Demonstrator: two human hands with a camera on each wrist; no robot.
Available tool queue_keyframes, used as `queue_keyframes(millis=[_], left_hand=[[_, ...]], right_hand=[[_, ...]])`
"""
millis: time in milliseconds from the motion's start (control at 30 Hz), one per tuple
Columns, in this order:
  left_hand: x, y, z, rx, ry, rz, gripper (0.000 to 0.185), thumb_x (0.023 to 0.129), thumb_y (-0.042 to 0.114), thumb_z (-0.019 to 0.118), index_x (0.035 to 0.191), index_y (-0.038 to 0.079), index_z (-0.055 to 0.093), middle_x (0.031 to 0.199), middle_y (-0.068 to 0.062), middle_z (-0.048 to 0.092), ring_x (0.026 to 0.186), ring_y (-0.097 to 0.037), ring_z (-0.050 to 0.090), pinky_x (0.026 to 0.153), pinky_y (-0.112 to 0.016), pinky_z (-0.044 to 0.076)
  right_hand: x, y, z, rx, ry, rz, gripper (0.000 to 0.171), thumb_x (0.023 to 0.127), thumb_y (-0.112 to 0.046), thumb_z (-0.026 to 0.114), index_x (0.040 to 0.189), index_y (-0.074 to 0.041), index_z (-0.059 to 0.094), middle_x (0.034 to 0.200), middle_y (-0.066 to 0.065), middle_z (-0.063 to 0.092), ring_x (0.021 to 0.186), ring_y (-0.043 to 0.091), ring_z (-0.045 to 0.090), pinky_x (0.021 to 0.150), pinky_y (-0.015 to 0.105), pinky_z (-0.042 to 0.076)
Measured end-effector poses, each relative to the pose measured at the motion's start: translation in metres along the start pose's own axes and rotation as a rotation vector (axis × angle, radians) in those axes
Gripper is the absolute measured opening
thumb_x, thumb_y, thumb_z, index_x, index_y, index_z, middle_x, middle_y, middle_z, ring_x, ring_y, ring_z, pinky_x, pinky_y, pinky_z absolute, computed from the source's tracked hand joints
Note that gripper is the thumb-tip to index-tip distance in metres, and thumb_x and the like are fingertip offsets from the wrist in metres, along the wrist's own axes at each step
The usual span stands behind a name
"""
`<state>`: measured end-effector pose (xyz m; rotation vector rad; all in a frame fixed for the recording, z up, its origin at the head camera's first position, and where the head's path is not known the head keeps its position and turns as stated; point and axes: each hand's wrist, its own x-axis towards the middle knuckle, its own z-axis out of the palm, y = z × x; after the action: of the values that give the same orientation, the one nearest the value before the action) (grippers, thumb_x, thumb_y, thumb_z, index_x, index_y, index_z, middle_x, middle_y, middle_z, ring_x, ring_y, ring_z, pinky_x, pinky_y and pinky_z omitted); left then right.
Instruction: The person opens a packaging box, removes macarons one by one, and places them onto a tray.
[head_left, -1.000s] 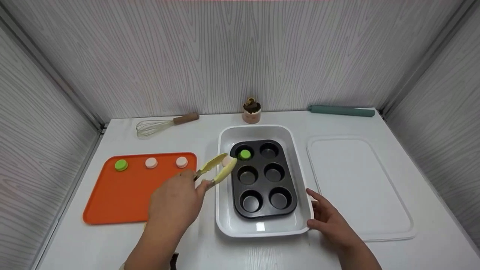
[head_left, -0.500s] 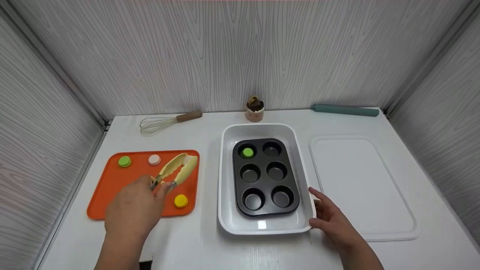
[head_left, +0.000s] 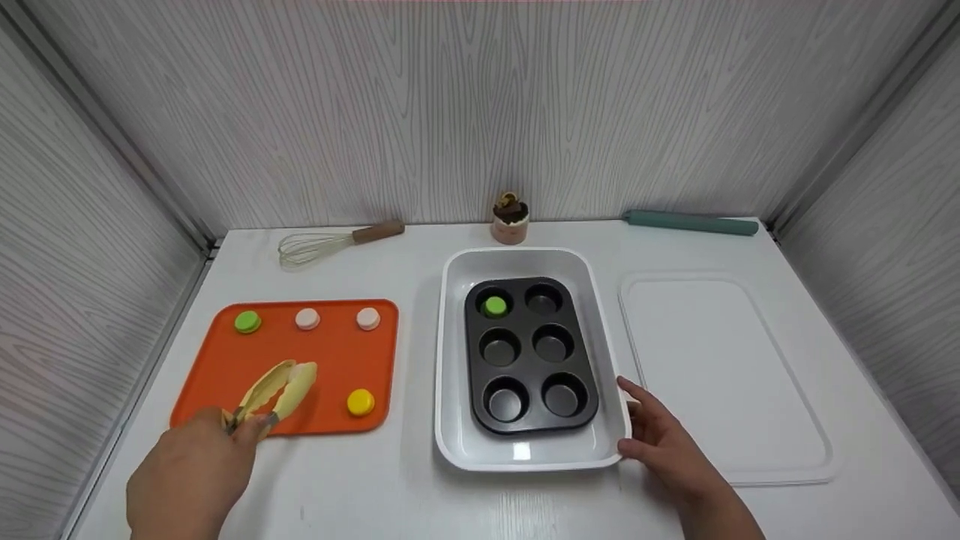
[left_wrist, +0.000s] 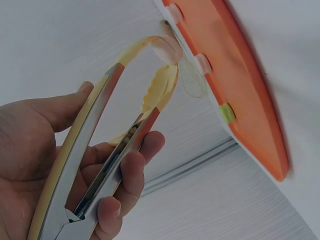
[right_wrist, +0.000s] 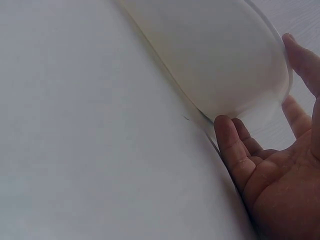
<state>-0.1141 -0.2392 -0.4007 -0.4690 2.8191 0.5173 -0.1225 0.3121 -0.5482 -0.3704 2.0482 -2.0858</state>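
Presently the left hand (head_left: 187,480) is gripping yellow tongs (head_left: 274,391), tips slightly parted and holding nothing, over the orange tray (head_left: 225,375). Right hand (head_left: 664,439), fingers relaxed, is steadying the white dish (head_left: 450,360). Risk: the yellow macaron (head_left: 361,402) slipping from a loose pinch.

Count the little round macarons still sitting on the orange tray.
4: a green one, a pink one and another pink one along the far edge of the orange tray, and a yellow one near its front right corner. None looks hidden.
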Motion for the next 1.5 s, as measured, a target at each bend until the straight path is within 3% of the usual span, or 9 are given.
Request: queue_keyframes(millis=[167, 533, 800, 900, 1000, 1200, 1367, 1500], left_hand=[[0.004, -0.01, 0.002, 0.009, -0.055, -0.011, 0.072, 0.104, 0.059, 0.058, 0.102, -0.013, 0.064, 0.069, -0.01, 0.061, 0.062, -0.026, 0.059, 0.051, -0.041, 0.047], [0.012, -0.015, 0.008, 0.045, -0.121, -0.045, 0.068, 0.103, 0.054, 0.062, 0.102, -0.014, 0.061, 0.07, -0.012, 0.06, 0.064, -0.028, 0.059, 0.053, -0.04, 0.049], [0.016, -0.013, 0.006, 0.059, -0.149, -0.11, 0.084, 0.096, 0.066, 0.064, 0.106, -0.017, 0.063, 0.073, -0.013, 0.06, 0.07, -0.03, 0.06, 0.056, -0.04, 0.05], [0.016, -0.012, 0.0, 0.062, -0.121, -0.106, 0.088, 0.093, 0.071, 0.064, 0.107, -0.016, 0.064, 0.073, -0.013, 0.058, 0.07, -0.03, 0.059, 0.056, -0.039, 0.049], [0.016, -0.008, -0.009, 0.055, -0.049, -0.069, 0.092, 0.093, 0.073, 0.064, 0.115, -0.017, 0.062, 0.075, -0.015, 0.061, 0.068, -0.03, 0.059, 0.053, -0.04, 0.048], [0.017, 0.022, -0.016, 0.009, 0.083, 0.019, 0.093, 0.094, 0.068, 0.067, 0.134, -0.015, 0.056, 0.095, -0.026, 0.069, 0.074, -0.034, 0.064, 0.051, -0.041, 0.05], [0.019, 0.065, -0.011, -0.014, 0.152, 0.115, 0.092, 0.093, 0.068, 0.07, 0.142, -0.008, 0.056, 0.117, -0.029, 0.068, 0.09, -0.04, 0.066, 0.056, -0.044, 0.053], [0.02, 0.1, -0.007, -0.007, 0.198, 0.198, 0.085, 0.093, 0.063, 0.072, 0.143, -0.004, 0.057, 0.117, -0.026, 0.069, 0.086, -0.037, 0.065, 0.06, -0.043, 0.055]], right_hand=[[-0.001, 0.002, -0.001, 0.024, -0.026, -0.053, 0.083, 0.096, 0.012, 0.066, 0.167, -0.008, 0.026, 0.142, 0.03, 0.049, 0.121, 0.026, 0.063, 0.097, 0.032, 0.056], [-0.001, 0.004, -0.002, 0.034, -0.044, -0.061, 0.083, 0.097, 0.013, 0.065, 0.167, -0.008, 0.026, 0.144, 0.033, 0.047, 0.124, 0.024, 0.062, 0.098, 0.032, 0.055], [0.0, 0.004, -0.001, 0.011, -0.036, -0.055, 0.083, 0.096, 0.013, 0.065, 0.167, -0.009, 0.027, 0.143, 0.036, 0.047, 0.123, 0.025, 0.063, 0.098, 0.032, 0.055], [0.0, 0.003, -0.001, 0.003, -0.033, -0.053, 0.083, 0.096, 0.013, 0.065, 0.167, -0.007, 0.027, 0.143, 0.036, 0.047, 0.124, 0.026, 0.063, 0.098, 0.032, 0.055], [0.0, 0.002, -0.001, -0.003, -0.023, -0.041, 0.083, 0.096, 0.013, 0.066, 0.166, -0.007, 0.027, 0.142, 0.036, 0.047, 0.123, 0.025, 0.063, 0.098, 0.032, 0.055], [0.0, 0.0, -0.002, -0.001, -0.033, -0.042, 0.083, 0.097, 0.011, 0.066, 0.167, -0.009, 0.026, 0.143, 0.033, 0.048, 0.123, 0.025, 0.063, 0.098, 0.032, 0.055], [0.001, 0.0, -0.003, 0.033, -0.053, -0.063, 0.083, 0.098, 0.011, 0.065, 0.167, -0.007, 0.024, 0.146, 0.03, 0.047, 0.125, 0.026, 0.062, 0.098, 0.033, 0.055], [0.0, 0.001, -0.003, 0.037, -0.063, -0.06, 0.082, 0.098, 0.011, 0.065, 0.167, -0.008, 0.025, 0.148, 0.029, 0.047, 0.125, 0.025, 0.062, 0.098, 0.033, 0.055]])
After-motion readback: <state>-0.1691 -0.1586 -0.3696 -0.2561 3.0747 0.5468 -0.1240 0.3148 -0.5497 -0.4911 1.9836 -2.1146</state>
